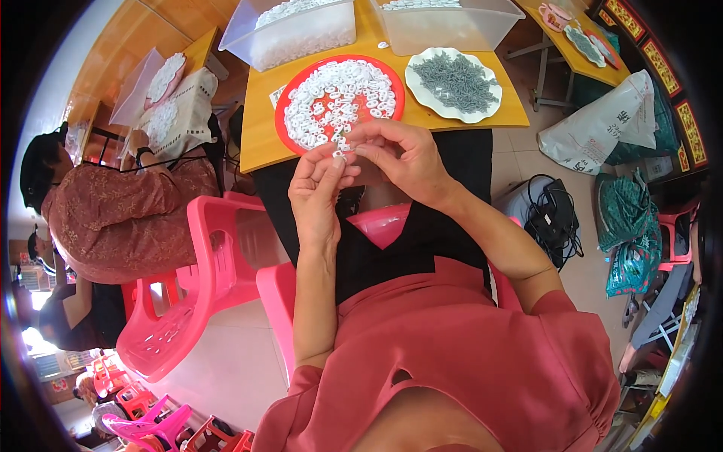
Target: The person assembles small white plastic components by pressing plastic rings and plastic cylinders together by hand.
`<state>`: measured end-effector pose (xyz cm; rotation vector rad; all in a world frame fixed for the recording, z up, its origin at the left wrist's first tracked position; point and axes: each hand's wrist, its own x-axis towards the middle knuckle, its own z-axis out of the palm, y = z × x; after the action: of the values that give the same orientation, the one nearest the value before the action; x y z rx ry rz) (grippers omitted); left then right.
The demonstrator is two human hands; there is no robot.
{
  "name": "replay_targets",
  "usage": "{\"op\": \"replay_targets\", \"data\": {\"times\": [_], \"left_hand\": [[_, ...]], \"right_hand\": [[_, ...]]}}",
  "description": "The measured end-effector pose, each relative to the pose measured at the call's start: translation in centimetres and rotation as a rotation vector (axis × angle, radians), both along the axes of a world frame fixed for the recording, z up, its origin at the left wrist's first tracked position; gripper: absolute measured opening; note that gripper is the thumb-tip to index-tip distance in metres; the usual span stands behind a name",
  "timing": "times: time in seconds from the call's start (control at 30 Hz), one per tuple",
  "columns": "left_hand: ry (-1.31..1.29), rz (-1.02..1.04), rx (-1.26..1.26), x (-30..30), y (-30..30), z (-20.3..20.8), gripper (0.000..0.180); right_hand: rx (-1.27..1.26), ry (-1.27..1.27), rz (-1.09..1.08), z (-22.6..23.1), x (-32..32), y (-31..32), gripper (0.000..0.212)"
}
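"Hands first, please: what is the state of the grip?"

"Left hand [316,190] has thumb and finger together, clamped on a small white piece [339,154]. Right hand [410,162] is just beside it, fingertips near each other; whether they clamp something, I cannot tell."

"And where exactly is this piece?"

"It is held up at the near edge of the round red tray [400,89]."

"How far is the work, in your judgement?"

"One piece is in handling. Many loose white pieces [305,105] lie in the tray, and many grey pieces [456,81] on the scalloped plate [471,116], so I judge that much is left. Two clear bins [452,30] on the bench [512,83] also contain white pieces; whether those are finished, I cannot tell."
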<state>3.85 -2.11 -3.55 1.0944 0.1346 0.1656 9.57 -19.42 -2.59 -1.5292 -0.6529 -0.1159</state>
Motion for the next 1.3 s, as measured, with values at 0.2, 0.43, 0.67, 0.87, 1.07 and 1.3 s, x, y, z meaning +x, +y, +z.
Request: {"op": "replay_targets", "data": {"times": [0.2, 0.43, 0.67, 0.87, 1.07, 1.3], "left_hand": [[0.031, 0.066, -0.001, 0.0, 0.1, -0.1, 0.017], [0.001, 0.010, -0.040, -0.2, 0.3, 0.0, 0.014], [0.005, 0.003, -0.079, -0.1, 0.4, -0.7, 0.018], [0.063, 0.047, -0.084, -0.2, 0.1, -0.2, 0.031], [0.105, 0.104, -0.016, -0.3, -0.2, -0.3, 0.027], [0.075, 0.085, 0.070, -0.4, -0.7, -0.1, 0.017]], "right_hand": [[-0.043, -0.038, -0.048, 0.2, -0.1, 0.0, 0.016], [-0.005, -0.011, -0.031, 0.2, -0.6, 0.4, 0.016], [0.029, -0.087, -0.027, -0.7, -0.5, 0.9, 0.016], [0.040, -0.073, -0.031, -0.4, -0.6, 0.8, 0.018], [0.047, -0.019, -0.009, -0.6, -0.7, 0.8, 0.020], [0.025, -0.011, 0.000, -0.4, -0.6, 0.4, 0.022]]}}
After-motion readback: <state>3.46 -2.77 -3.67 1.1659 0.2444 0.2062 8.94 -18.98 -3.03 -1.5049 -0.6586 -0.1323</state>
